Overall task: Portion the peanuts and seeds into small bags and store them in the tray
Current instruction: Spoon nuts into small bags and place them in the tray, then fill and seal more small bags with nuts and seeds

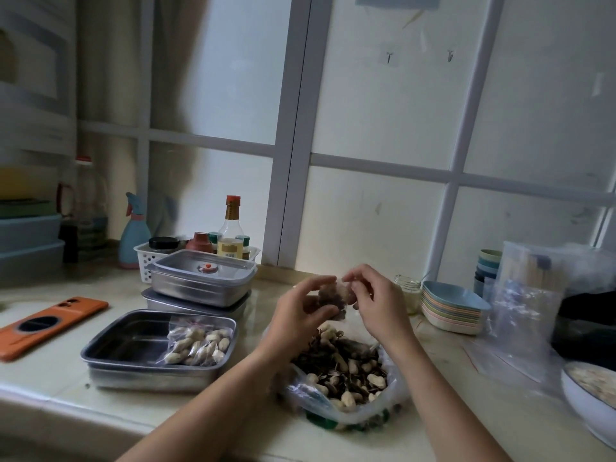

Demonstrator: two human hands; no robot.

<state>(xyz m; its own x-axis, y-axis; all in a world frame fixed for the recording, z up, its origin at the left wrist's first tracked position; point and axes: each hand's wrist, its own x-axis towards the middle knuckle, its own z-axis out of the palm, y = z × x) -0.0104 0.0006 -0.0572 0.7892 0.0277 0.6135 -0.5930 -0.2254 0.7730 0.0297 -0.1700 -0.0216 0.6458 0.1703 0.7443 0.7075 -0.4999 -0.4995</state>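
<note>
Small clear bag [333, 296], partly filled with peanuts and dark seeds, held in the air between both hands, just above the big open plastic bag of peanuts and seeds [350, 373] lying on the desk [43, 388]. Left hand [300, 310] grip: thumb and fingers curled round the small bag's left side and bottom. Right hand [376, 301] grip: fingertips pinched on the bag's top right edge, other fingers curled. Can't tell if the bag's mouth is sealed. Left of the big bag, an open steel tray [126, 338] sits nested in a second one like it. One filled small bag of peanuts [195, 345] lies in the tray's right half, the red strip of its closure toward the back. Behind the tray, two lidded steel containers [200, 278] are stacked, the top lid clear with a red dot in the centre. Behind those, a white basket [146, 260] holds jars and a red-capped sauce bottle [230, 228]. A blue spray bottle [133, 235] stands left of the basket, a large oil bottle [86, 201] further left. Orange phone [50, 325] lies face down at far left on the desk. Right of the hands: glass jar [408, 291], stack of pastel dishes [453, 308], stack of cups [488, 268], loose empty clear bags [523, 295]. Frosted window with a grey frame behind it all.
</note>
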